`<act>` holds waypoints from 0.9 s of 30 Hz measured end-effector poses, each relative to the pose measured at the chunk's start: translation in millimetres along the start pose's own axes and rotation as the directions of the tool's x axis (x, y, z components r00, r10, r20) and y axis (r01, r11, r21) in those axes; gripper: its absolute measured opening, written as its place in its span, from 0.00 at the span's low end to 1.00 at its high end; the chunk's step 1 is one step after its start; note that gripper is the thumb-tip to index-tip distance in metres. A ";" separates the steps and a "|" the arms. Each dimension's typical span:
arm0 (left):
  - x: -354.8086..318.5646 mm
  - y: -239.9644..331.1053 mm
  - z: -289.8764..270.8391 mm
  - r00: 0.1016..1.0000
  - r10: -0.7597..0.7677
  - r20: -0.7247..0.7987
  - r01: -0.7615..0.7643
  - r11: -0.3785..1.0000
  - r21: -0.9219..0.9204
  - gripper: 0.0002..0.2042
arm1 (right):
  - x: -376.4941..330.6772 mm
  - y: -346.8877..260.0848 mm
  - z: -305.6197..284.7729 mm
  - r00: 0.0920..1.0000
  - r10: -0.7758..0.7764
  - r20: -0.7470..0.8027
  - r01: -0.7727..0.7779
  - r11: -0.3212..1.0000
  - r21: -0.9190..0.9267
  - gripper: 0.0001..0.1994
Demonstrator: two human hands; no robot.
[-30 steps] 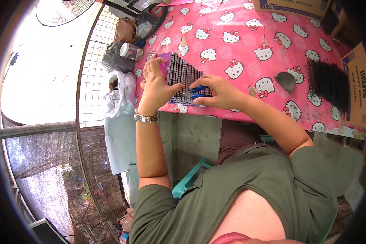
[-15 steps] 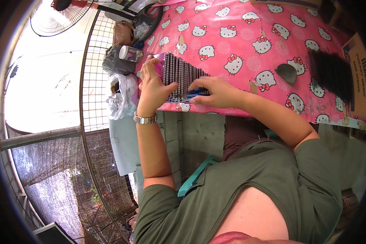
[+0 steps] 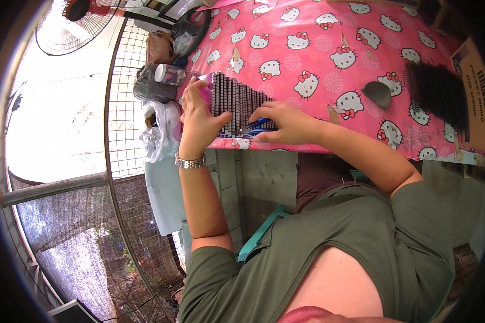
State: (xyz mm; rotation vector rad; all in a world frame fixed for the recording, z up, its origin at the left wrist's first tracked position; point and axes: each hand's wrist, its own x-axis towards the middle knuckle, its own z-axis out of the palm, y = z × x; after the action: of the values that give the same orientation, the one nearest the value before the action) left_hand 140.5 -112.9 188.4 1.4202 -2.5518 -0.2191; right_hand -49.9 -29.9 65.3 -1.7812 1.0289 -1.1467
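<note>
Bulging by the left edge of the pink table (image 3: 318, 59), a white plastic bag (image 3: 161, 132) holds something dark; just beyond, a clear, white-lidded jar (image 3: 172, 75) has contents I cannot make out. My left hand (image 3: 199, 114) lies spread over the left side of a dark, ridged stack (image 3: 234, 102) at the table's near left corner. My right hand (image 3: 291, 123) grasps a blue-handled tool (image 3: 260, 123) against the stack. Toward the table's right edge are a black mesh bundle (image 3: 437, 97) and a cardboard box (image 3: 475, 102).
</note>
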 end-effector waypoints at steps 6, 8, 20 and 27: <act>-0.5 -1.4 2.1 1.000 0.001 -0.013 -0.001 1.000 0.001 0.38 | 2.6 -0.3 -2.1 0.995 -0.099 -0.034 0.092 0.983 -0.157 0.20; -1.1 -1.0 1.9 1.000 0.003 -0.013 -0.002 1.000 0.011 0.38 | 7.5 -7.5 -7.9 0.958 0.194 0.209 -0.202 0.979 0.020 0.20; -1.2 -0.8 1.0 1.000 0.011 -0.009 -0.011 1.000 0.002 0.36 | 7.3 14.4 -10.6 0.994 0.016 0.111 -0.004 0.993 -0.115 0.22; -1.1 1.9 0.6 1.000 -0.018 0.000 0.018 1.000 -0.022 0.36 | -2.4 18.9 -5.6 0.957 0.203 0.206 -0.232 0.964 0.130 0.21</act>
State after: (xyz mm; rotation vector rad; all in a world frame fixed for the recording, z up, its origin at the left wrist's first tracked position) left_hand 139.4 -110.9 188.2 1.4352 -2.5295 -0.2482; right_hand -59.9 -36.0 49.3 -1.5782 0.9679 -0.8757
